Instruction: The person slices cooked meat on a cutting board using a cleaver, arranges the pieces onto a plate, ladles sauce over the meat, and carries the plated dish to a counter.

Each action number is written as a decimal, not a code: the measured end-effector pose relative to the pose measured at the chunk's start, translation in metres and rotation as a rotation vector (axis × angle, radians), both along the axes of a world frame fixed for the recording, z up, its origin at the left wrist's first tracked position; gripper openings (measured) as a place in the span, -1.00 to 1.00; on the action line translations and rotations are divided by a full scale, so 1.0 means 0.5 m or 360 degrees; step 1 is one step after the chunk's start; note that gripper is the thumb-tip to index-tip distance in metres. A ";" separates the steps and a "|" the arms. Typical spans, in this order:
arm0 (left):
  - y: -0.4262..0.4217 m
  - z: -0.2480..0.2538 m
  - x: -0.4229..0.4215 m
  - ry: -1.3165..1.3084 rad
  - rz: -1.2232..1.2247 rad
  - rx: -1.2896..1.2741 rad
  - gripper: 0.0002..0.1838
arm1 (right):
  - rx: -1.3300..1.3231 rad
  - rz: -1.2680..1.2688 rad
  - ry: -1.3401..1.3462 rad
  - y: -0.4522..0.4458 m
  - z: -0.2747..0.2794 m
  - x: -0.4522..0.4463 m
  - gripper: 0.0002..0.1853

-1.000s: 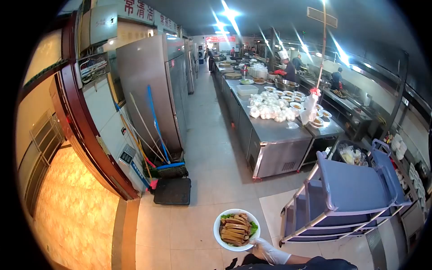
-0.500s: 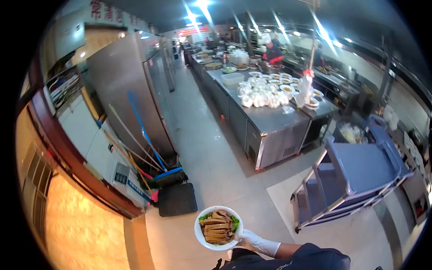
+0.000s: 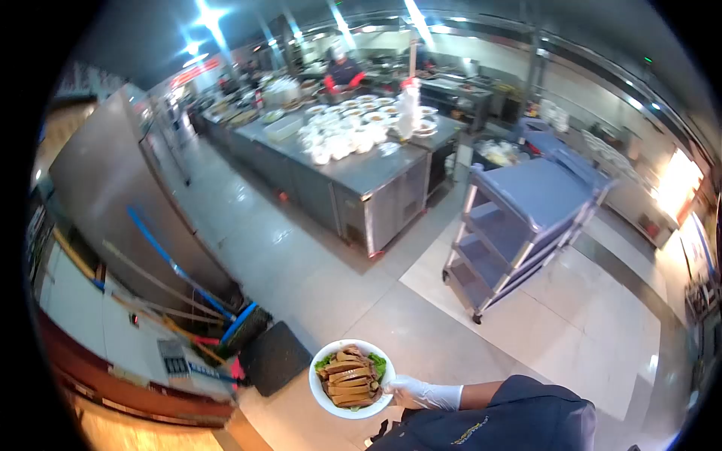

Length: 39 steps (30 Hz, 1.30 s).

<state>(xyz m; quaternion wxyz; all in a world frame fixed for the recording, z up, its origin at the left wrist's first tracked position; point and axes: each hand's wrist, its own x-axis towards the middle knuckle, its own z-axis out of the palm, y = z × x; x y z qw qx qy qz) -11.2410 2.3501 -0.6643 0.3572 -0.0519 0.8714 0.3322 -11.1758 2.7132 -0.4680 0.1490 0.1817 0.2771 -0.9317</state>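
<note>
A white bowl [image 3: 314, 391] is held level in front of my body, low in the head view. In it lie brown slices of what looks like meat [image 3: 350, 382], with green leaves at both sides. My right hand [image 3: 414, 393], in a white glove, grips the bowl's right rim; its fingertips are partly hidden by the bowl. A dark sleeve [image 3: 519, 410] covers the arm behind it. My left hand does not show.
A grey trolley [image 3: 538, 192] stands on the tiled floor to the right. Ahead is a steel counter [image 3: 391, 177] with white bags and several bowls. A co-worker [image 3: 344, 71] stands behind it. Brooms, a black dustpan [image 3: 274, 358] and a steel cabinet [image 3: 113, 180] are left.
My view has turned right, so the counter, cabinet and trolley sit further left in it. The bowl stays in my right hand.
</note>
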 end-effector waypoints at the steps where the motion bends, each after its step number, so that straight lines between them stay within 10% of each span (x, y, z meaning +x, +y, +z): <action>1: -0.010 0.001 -0.019 -0.0011 -0.0038 0.0001 -0.68 | -0.0010 -0.0084 -0.0005 -0.007 -0.003 0.015 -0.44; 13: -0.050 -0.004 -0.159 -0.0100 -0.0160 -0.0045 -0.66 | 0.0511 -0.0890 -0.0167 0.118 0.036 0.253 -0.45; 17: -0.137 -0.099 -0.154 -0.0208 0.0198 0.0329 -0.65 | 0.0679 -0.0853 -0.0266 0.116 0.099 0.232 -0.60; 20: -0.113 -0.041 -0.036 0.0205 -0.0162 -0.0082 -0.54 | 0.0798 -0.0612 -0.0167 0.140 -0.006 0.220 -0.71; 23: -0.169 0.112 0.097 0.0264 0.0272 -0.0176 -0.54 | 0.0830 -0.0198 -0.0139 0.139 -0.105 0.163 -0.55; 27: -0.376 0.032 0.307 0.0020 0.0847 -0.0383 -0.61 | 0.0645 0.0119 -0.0053 -0.062 -0.047 0.034 -0.51; 34: -0.606 -0.060 0.755 -0.0264 0.0686 -0.0415 -0.55 | 0.0521 0.0697 0.0038 -0.523 0.063 -0.093 -0.43; 39: -0.713 -0.055 0.843 -0.0388 0.1768 -0.0332 -0.52 | 0.0469 0.1147 0.0068 -0.840 0.128 -0.149 -0.38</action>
